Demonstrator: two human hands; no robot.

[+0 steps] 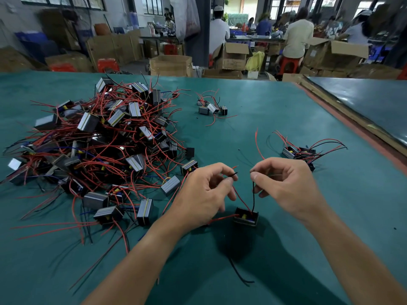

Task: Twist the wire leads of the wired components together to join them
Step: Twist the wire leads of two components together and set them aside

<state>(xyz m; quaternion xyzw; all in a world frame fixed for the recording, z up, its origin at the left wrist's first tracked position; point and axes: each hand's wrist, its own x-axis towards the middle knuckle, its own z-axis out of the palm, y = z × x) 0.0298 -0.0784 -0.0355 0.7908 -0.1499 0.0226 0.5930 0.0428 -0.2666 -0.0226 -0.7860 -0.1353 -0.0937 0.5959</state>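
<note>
Wired components [105,146] lie heaped on the left of the green mat [264,128], grey blocks tangled in red, black and a few blue leads. Just right of the heap's near edge, the left hand [204,194] is raised over the mat. Its thumb and forefinger are closed together on a short black wire end [232,174] with a red tip beside it, and its other fingers curl beneath. Farther back, a far cluster [211,107] of the same pieces sits well apart from the heap.

Between the two hands is one component [246,216], a dark little block with a yellow part showing on top. It seems to hang by its leads just above the mat, though it may be resting there; the angle does not settle it. A red lead [241,200] runs from it up to the left fingers. A black lead [253,194] runs up to the right hand [286,186], whose thumb and forefinger pinch its top while the remaining fingers are bent. A further red wire [257,142] arcs upward past that pinch. Nearer the viewer, a loose black wire [239,274] lies on the mat.

Just beyond the right hand sits a right cluster [295,151] of components, and a dark board [370,106] borders the mat's right edge.
</note>
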